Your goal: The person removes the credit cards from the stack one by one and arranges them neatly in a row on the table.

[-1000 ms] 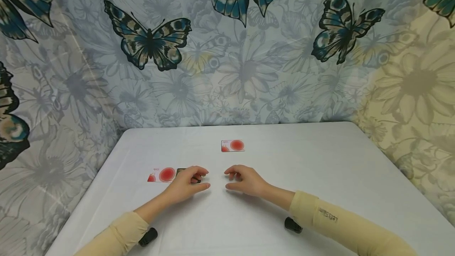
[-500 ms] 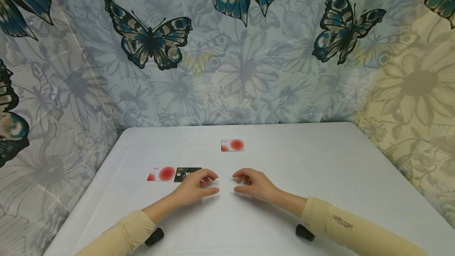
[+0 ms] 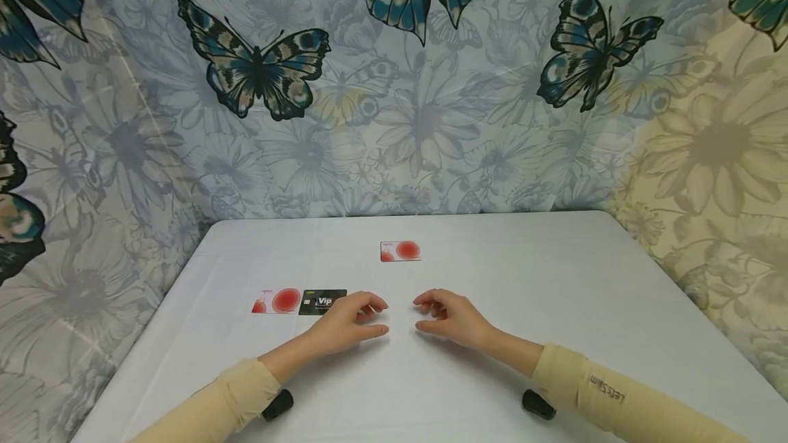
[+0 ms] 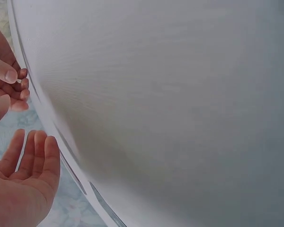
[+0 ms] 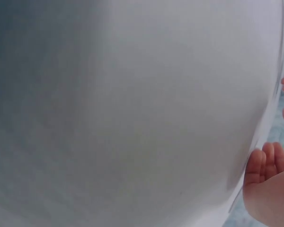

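Head view: black VIP card lies long axis sideways, just left of the left hand, whose loosely curled fingers hold nothing; the right hand, equally slack, is farther.

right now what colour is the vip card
Black, with white VIP lettering; the card shows best in the head view.

The head view looks forward and down from above the counter's near edge, taking in the whole top, both hands and the backdrop past the far edge. Each wrist view sits very close to the counter, filled by its pale surface. All three views share that surface and both hands.
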A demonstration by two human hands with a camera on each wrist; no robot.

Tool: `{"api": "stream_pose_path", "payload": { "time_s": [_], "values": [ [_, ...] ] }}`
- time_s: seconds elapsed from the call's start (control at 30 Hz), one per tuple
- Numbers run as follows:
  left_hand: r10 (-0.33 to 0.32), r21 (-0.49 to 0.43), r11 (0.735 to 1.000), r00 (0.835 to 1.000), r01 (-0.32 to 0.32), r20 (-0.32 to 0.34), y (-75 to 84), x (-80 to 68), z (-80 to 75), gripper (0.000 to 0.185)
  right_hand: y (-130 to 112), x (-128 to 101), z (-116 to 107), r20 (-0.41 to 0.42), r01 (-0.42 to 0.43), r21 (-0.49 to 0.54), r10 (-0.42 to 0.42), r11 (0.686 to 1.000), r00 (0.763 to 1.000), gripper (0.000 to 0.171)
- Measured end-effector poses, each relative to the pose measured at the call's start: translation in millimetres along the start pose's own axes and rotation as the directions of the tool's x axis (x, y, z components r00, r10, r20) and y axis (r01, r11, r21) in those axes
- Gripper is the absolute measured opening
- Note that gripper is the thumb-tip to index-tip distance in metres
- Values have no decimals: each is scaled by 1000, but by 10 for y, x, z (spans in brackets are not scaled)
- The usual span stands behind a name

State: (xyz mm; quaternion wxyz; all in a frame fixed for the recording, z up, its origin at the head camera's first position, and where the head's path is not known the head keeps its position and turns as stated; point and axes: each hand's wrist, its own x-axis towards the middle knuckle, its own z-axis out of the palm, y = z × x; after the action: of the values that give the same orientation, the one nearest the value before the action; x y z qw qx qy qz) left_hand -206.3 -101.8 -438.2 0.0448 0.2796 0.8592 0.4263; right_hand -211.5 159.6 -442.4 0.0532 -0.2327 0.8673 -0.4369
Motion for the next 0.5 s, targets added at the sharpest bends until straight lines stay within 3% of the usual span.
{"api": "stream_pose_path", "payload": {
  "time_s": [0.2, 0.5],
  "values": [
    [31, 15, 999, 999, -30, -16, -3, 111, 31, 32, 65, 66, -48, -22, -20, -20, 20, 1000, 1000, 34],
    [5, 35, 999, 998, -3, -56, -29, 280, 1, 33, 145, 212, -141, -44, -70, -28, 69, 997, 997, 36]
  ]
}}
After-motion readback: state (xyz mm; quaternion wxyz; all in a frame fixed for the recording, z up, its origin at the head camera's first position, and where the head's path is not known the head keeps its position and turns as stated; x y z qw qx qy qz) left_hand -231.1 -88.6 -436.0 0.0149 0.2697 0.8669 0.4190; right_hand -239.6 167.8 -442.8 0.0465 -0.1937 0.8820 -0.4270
